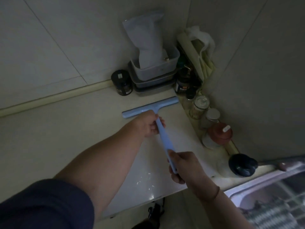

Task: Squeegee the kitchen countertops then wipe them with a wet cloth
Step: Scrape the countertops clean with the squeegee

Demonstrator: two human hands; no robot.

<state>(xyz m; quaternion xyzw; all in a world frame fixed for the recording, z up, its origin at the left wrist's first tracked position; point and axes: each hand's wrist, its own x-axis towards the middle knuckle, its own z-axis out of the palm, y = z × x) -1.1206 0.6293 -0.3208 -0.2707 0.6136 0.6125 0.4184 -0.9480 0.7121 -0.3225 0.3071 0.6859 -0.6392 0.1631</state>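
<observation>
Pale counter carries a clear plastic tub holding a white bag; nearby, both hands' fingers grasp the light-blue plastic squeegee: left hand closer to the tub, right hand farther back.

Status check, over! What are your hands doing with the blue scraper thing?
Both hands, left hand and right hand, grip squeegee handle. Blade on countertop. Jars and stacked containers crowd corner ahead.

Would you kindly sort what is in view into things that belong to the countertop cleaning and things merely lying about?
Job in hand: blue squeegee, left hand, right hand, countertop.

Lying about: black jar, stacked containers, glass jars, red-lidded jar, sink.
</observation>
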